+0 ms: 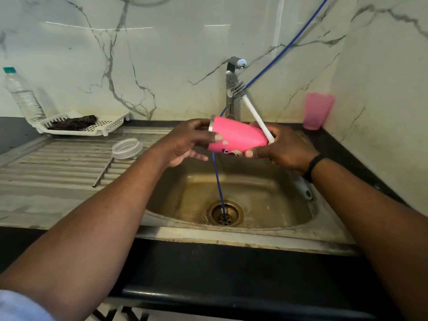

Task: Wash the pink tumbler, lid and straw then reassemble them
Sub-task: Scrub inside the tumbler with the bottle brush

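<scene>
The pink tumbler (238, 136) lies on its side above the sink (231, 200), its metal rim pointing left. My left hand (187, 142) grips it near the rim, thumb on the pink wall. My right hand (282, 147) holds the tumbler's base and also grips a white-handled bottle brush (252, 112), whose grey bristle head points up towards the tap (234, 66). The clear lid (127, 148) lies on the steel draining board, with the metal straw (103, 172) beside it.
A blue hose (217, 179) runs from the upper right down into the drain. A white dish rack (102, 126) with a dark cloth and a water bottle (23, 96) stand at the back left. A pink plastic cup (317, 111) stands at the back right corner.
</scene>
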